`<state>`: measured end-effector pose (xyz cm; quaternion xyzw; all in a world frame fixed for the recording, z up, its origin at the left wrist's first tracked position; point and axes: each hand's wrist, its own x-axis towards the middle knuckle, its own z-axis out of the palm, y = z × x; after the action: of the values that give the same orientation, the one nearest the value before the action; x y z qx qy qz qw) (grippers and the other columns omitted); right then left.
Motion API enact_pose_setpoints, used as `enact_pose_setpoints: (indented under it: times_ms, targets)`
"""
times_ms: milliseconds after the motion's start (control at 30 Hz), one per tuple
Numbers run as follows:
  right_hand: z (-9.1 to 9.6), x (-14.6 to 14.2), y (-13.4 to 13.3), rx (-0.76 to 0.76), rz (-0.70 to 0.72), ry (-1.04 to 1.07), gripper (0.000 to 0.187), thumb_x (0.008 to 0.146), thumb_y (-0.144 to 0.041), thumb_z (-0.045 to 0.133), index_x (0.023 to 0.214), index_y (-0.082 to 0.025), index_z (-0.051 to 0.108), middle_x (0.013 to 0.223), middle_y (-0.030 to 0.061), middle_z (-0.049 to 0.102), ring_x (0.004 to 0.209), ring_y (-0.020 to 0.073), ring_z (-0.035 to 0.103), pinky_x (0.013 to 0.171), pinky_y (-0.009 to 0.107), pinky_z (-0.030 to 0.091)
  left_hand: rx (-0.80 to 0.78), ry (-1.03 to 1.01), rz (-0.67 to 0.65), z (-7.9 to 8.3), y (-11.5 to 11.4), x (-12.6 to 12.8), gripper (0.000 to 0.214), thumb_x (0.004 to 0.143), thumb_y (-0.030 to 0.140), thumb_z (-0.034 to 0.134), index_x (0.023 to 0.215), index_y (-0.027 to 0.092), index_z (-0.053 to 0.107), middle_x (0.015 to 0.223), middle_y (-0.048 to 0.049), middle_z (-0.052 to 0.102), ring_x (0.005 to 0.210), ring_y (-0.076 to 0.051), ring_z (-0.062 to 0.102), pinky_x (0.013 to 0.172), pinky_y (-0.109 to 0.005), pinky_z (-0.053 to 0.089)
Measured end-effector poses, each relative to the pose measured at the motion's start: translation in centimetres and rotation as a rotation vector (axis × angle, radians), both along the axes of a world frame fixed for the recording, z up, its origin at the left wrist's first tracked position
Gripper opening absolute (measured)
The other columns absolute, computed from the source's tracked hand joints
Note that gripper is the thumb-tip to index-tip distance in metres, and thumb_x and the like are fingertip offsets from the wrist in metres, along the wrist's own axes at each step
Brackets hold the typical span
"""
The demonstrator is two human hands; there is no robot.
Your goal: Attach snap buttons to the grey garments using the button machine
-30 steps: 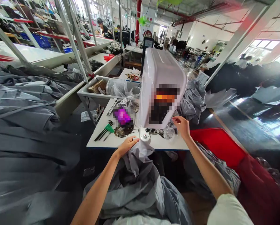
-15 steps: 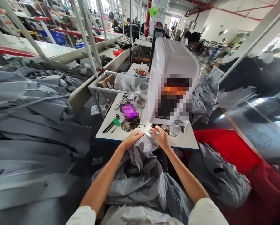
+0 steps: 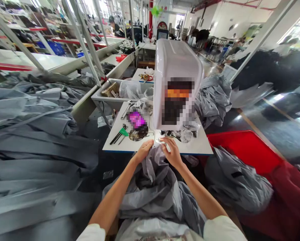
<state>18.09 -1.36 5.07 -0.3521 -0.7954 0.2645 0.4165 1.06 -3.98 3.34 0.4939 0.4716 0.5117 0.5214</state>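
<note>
My left hand [image 3: 144, 151] is closed, its thumb and fingers pinching the edge of a grey garment [image 3: 152, 167] at the front of the small white worktable [image 3: 118, 145]. The cloth hangs from there in folds onto my lap. Close by on the right is my right hand [image 3: 172, 152], open, its fingertips at the small metal work point under the machine head and its thumb apart, near the cloth. Whatever lies right under those fingertips is too small to make out. Above both hands looms a white press machine [image 3: 177, 60] with a blurred front.
Black hex keys with a green holder [image 3: 124, 132] and a phone with a pink screen [image 3: 137, 119] lie left of the machine. Plastic bags of small parts [image 3: 188, 132] are on the right. Grey cloth piles [image 3: 26, 134] fill the left; a red bin [image 3: 240, 144] stands right.
My right hand's fingers have gone from a pinch at the metal work point to a more spread pose beside it. My left hand still grips the cloth. The view has shifted slightly.
</note>
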Motion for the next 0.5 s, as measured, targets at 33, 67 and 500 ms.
enact_pose_setpoints:
  times_ms: [33,67,500]
  targets:
    - [-0.1,-0.1,-0.4,-0.056,0.032,0.027,0.025,0.092,-0.034,0.046,0.110,-0.023,0.060,0.113,0.0072,0.062,0.111,0.0211,0.055,0.099,0.037,0.041,0.021,0.015,-0.037,0.4,0.0,0.3,0.041,0.084,0.056,0.048,0.075,0.016,0.050,0.071,0.0009,0.050,0.068,-0.013,0.043,0.065,-0.026,0.039]
    - [-0.4,-0.2,-0.6,-0.129,0.058,0.056,0.025,0.091,-0.037,0.047,0.107,-0.022,0.060,0.109,0.0067,0.063,0.105,0.0206,0.057,0.094,0.035,0.044,0.042,0.040,-0.069,0.7,0.1,0.5,0.041,0.085,0.056,0.046,0.076,0.016,0.051,0.073,0.0005,0.050,0.069,-0.013,0.044,0.066,-0.026,0.039]
    - [-2.5,-1.4,3.1,-0.337,-0.272,0.166,0.030,0.082,-0.048,0.052,0.080,-0.018,0.057,0.077,0.0019,0.061,0.074,0.0168,0.054,0.070,0.026,0.040,0.143,0.647,0.277,-0.7,3.8,1.4,0.036,0.086,0.044,0.048,0.063,0.017,0.053,0.059,0.0031,0.050,0.059,-0.011,0.045,0.059,-0.023,0.032]
